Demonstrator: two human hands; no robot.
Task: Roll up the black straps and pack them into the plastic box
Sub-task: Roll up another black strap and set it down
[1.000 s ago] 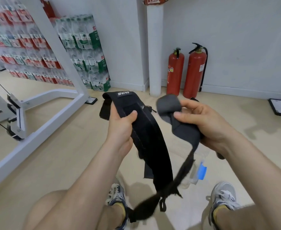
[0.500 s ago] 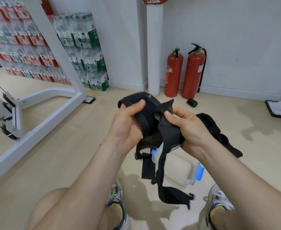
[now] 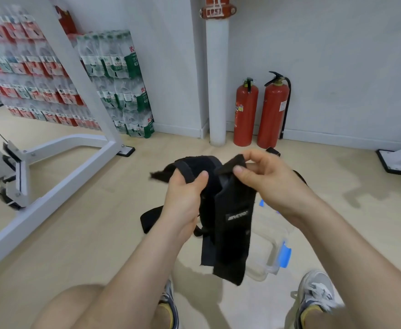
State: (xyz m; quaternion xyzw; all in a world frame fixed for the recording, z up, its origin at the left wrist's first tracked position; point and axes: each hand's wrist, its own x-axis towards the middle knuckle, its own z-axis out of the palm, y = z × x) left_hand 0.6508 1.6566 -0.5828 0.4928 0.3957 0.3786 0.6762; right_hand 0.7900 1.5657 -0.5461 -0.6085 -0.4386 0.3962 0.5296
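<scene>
Apparently just getting started: clutching the black straps (image 3: 232, 222) mid-air with the left hand (image 3: 182, 200), pinching a loose upper end with the right hand (image 3: 265, 181), not yet rolling, above the plastic box (image 3: 271, 248) on the floor (image 3: 99, 233).

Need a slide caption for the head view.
Left hand and right hand grip black straps above the clear plastic box.

1. We are in a gym: a white exercise-machine frame (image 3: 64, 191) stands on the left.
2. We see shrink-wrapped bottled water packs (image 3: 121, 84) stacked against the wall.
3. We note two fire extinguishers (image 3: 245, 112) on pale wood flooring (image 3: 88, 233).
</scene>
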